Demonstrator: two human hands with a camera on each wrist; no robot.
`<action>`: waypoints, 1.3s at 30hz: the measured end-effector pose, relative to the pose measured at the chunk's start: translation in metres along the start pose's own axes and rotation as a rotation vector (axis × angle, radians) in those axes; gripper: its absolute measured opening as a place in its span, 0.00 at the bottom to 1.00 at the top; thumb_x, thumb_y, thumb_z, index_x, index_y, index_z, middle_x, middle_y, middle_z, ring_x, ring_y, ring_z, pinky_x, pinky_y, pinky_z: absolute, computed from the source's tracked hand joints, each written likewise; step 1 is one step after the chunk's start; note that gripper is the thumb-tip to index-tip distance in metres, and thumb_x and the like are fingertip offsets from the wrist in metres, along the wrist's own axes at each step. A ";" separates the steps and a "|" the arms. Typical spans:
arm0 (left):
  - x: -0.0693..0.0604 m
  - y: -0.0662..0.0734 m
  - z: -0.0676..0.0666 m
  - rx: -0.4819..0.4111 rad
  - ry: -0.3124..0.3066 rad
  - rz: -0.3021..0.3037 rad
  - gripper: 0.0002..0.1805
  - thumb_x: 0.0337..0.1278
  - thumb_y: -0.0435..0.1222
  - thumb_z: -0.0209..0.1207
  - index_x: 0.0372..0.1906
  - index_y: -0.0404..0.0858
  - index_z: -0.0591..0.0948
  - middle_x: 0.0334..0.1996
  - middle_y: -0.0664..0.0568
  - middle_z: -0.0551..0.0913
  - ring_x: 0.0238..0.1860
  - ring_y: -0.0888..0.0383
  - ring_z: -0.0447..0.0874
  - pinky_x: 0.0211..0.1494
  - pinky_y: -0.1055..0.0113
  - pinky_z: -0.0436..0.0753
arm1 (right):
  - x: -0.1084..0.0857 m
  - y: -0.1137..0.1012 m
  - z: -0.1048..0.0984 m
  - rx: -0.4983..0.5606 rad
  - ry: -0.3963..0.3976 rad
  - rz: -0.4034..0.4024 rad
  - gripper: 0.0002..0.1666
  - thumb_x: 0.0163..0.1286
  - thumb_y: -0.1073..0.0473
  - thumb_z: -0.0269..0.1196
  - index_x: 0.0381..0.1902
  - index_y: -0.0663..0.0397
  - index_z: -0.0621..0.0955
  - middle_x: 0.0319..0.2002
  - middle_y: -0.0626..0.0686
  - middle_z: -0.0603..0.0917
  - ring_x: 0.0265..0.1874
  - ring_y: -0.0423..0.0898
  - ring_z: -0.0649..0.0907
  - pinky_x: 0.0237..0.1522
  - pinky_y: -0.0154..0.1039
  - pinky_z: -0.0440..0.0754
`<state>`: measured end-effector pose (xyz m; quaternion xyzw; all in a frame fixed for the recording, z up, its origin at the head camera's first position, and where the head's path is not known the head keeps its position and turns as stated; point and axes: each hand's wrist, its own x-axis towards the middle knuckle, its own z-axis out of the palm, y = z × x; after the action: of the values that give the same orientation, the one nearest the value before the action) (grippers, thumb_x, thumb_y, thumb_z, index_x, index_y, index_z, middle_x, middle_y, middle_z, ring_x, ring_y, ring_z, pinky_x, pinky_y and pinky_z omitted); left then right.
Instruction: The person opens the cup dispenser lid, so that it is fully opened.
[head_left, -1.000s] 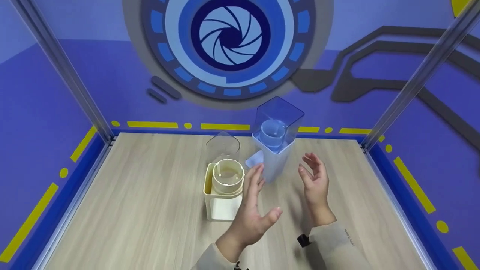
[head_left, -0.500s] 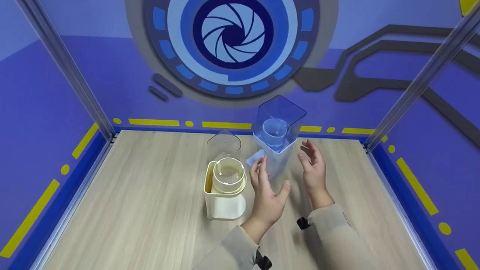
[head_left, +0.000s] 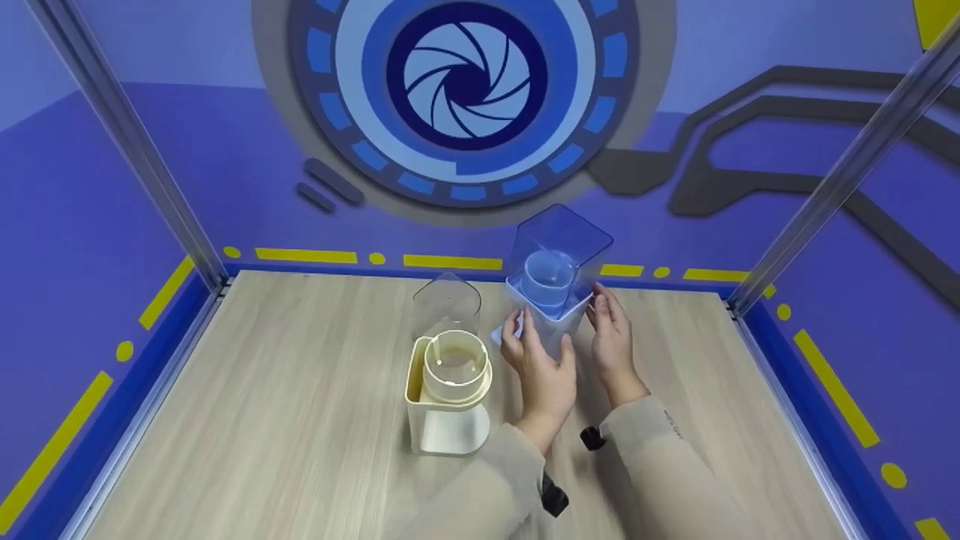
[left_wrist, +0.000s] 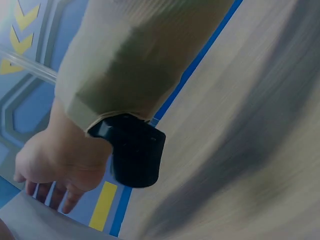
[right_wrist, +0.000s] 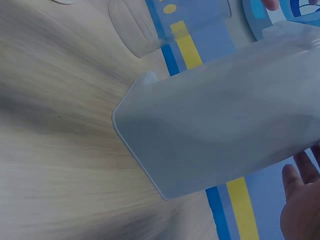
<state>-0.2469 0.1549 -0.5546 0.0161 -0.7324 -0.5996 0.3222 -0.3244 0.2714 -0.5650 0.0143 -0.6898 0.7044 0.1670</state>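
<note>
Blue container [right_wrist: 215, 125], upright toward the back of the surface [head_left: 300, 390], with a cup [head_left: 547, 279] showing in its clear upper part. The left hand [head_left: 544, 371] and right hand [head_left: 613, 341] flank it, fingers extended and unclenched, an opposed placement apparently suited to steadying both walls. The right fingers seem to meet its side; left-hand contact cannot be told. The cream container [head_left: 450, 431] stands apart to the left, leaving the left forearm space between.
</note>
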 end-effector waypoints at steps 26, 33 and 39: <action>0.018 0.002 -0.001 0.112 0.018 -0.072 0.27 0.69 0.31 0.75 0.70 0.30 0.86 0.54 0.41 0.84 0.61 0.44 0.88 0.71 0.53 0.90 | 0.006 0.002 0.006 -0.139 0.005 0.012 0.30 0.95 0.56 0.50 0.82 0.70 0.72 0.79 0.72 0.77 0.83 0.67 0.75 0.87 0.60 0.72; 0.011 0.001 -0.001 0.131 0.019 -0.019 0.25 0.67 0.30 0.76 0.67 0.27 0.88 0.40 0.48 0.88 0.49 0.50 0.88 0.61 0.56 0.90 | 0.003 0.001 0.001 -0.144 -0.005 0.023 0.31 0.95 0.55 0.50 0.83 0.69 0.71 0.81 0.71 0.75 0.84 0.68 0.73 0.87 0.61 0.70; 0.006 -0.001 -0.003 0.099 0.026 -0.022 0.25 0.67 0.29 0.76 0.66 0.28 0.88 0.52 0.43 0.87 0.58 0.47 0.89 0.66 0.56 0.91 | -0.003 0.003 0.001 -0.100 0.011 0.005 0.28 0.94 0.58 0.51 0.80 0.70 0.75 0.78 0.71 0.78 0.83 0.66 0.75 0.87 0.59 0.71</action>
<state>-0.2510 0.1497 -0.5528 0.0477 -0.7567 -0.5659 0.3239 -0.3221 0.2699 -0.5683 0.0005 -0.7233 0.6694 0.1695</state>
